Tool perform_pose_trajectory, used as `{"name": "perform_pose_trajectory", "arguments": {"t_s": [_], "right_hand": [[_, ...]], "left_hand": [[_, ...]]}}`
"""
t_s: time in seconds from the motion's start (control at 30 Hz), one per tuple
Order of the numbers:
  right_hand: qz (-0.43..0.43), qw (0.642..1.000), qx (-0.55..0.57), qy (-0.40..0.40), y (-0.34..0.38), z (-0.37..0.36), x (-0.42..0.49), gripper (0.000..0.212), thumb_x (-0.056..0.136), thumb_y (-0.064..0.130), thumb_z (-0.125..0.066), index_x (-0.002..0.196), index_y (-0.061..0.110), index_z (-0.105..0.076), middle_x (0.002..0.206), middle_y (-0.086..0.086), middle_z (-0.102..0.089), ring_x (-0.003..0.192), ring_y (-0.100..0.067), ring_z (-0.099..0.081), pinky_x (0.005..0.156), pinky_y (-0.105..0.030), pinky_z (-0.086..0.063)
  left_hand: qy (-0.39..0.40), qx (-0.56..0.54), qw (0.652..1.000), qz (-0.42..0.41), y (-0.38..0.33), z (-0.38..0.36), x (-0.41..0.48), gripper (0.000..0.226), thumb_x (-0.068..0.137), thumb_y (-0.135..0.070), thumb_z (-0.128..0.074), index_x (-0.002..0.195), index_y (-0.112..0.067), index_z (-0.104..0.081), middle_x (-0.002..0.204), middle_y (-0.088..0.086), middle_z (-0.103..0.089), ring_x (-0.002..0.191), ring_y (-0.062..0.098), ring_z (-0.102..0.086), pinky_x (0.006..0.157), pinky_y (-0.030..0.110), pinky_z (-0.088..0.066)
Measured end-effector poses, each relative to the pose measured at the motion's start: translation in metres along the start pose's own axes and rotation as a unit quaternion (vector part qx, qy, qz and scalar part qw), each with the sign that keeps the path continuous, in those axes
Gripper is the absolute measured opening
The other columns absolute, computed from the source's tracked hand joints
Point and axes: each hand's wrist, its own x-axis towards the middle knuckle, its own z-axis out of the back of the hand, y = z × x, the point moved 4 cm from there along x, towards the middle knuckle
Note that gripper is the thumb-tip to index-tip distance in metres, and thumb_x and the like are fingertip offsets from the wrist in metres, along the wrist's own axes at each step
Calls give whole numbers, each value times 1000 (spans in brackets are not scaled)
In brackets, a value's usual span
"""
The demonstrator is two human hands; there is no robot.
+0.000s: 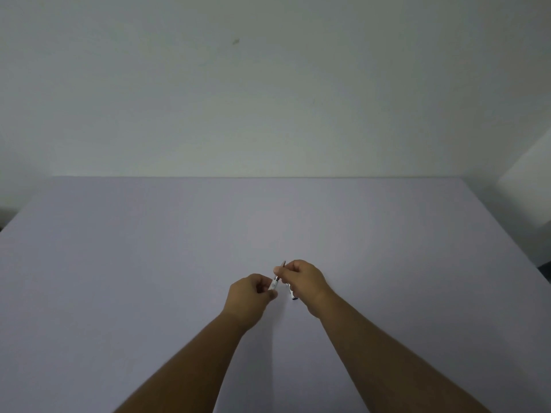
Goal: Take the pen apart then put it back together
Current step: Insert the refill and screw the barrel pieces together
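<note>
Both my hands meet over the middle of the table, holding a thin pen [276, 281] between them. My left hand [252, 293] pinches the white lower barrel. My right hand [301, 278] grips the grey upper section, whose tip pokes out above the fingers. A second small white piece [291, 293] with a dark end sticks out below my right hand; whether that hand holds it or it lies on the table I cannot tell. Most of the pen is hidden by fingers.
The pale lilac table [149, 263] stretches wide on all sides of my hands, with its far edge against a plain white wall [268, 99]. The table's right edge runs diagonally at the far right.
</note>
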Motion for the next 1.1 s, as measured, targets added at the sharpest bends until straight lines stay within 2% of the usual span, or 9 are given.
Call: {"name": "perform_pose_trajectory", "arguments": {"t_s": [0.07, 0.13, 0.27, 0.4, 0.53, 0.7, 0.8, 0.97, 1.1], "right_hand": [[3, 1000, 12, 15, 2, -2, 0, 19, 84, 34, -64, 85, 15, -66, 79, 2, -65, 60, -12, -49, 62, -29, -44], [4, 1000, 3, 14, 4, -3, 1, 18, 83, 35, -65, 79, 17, -65, 69, 4, -58, 58, -11, -46, 62, -29, -42], [-13, 999, -38, -14, 7, -2, 0, 42, 74, 50, -70, 60, 17, -47, 59, 4, -44, 57, -14, -40, 58, -28, -38], [-10, 999, 46, 19, 7, -3, -5, 24, 81, 41, -64, 76, 17, -64, 69, 3, -56, 59, -13, -44, 59, -27, -38], [-19, 999, -26, -12, 10, -1, -4, 32, 78, 47, -67, 69, 18, -57, 65, 4, -51, 60, -14, -47, 60, -28, -41], [-1, 998, 48, 32, 16, 0, -6, 15, 82, 35, -66, 77, 21, -67, 77, 0, -57, 58, -14, -41, 61, -31, -39], [-15, 1000, -26, -2, 16, 2, -5, 35, 78, 44, -69, 61, 19, -51, 65, 2, -48, 58, -15, -43, 57, -30, -40], [8, 998, 41, 38, 17, 3, -6, 16, 83, 37, -65, 80, 21, -67, 81, 2, -61, 65, -13, -49, 60, -25, -44], [-15, 999, -32, -16, 17, 5, -4, 42, 75, 47, -70, 63, 13, -48, 66, 0, -48, 62, -17, -44, 59, -29, -40]], "left_hand": [[-4, 4, 1000, -3, -2, 1, -1, 5, 82, -19, -68, 87, -19, -65, 71, -2, -62, 64, 15, -56, 62, 28, -51], [-8, 6, 1000, -5, -3, 2, -2, 6, 82, -19, -68, 87, -19, -65, 72, -2, -62, 65, 16, -57, 62, 28, -51], [-4, 1, 1000, -7, -4, 3, -4, 6, 80, -18, -69, 82, -21, -65, 70, -3, -61, 66, 16, -58, 64, 32, -52], [-11, 0, 1000, -7, -7, 8, -1, 6, 79, -17, -69, 83, -20, -66, 70, -3, -62, 64, 15, -57, 63, 32, -53], [-7, 10, 1000, -15, -11, 7, -3, 6, 79, -18, -70, 83, -20, -65, 72, -2, -62, 65, 16, -58, 62, 31, -53], [-12, 0, 1000, -10, -12, 10, -2, 7, 78, -17, -70, 83, -19, -66, 72, -2, -62, 65, 16, -58, 62, 32, -53], [-5, 11, 1000, -19, -15, 7, -4, 7, 79, -17, -70, 82, -20, -64, 70, -4, -60, 66, 16, -58, 59, 28, -50], [-17, 4, 1000, -16, -18, 9, -3, 7, 78, -16, -70, 82, -19, -65, 70, -4, -60, 64, 16, -57, 61, 29, -50], [-6, 22, 999, -26, -20, 6, -6, 7, 79, -17, -70, 83, -19, -64, 69, -4, -59, 65, 16, -57, 59, 26, -48]]}}
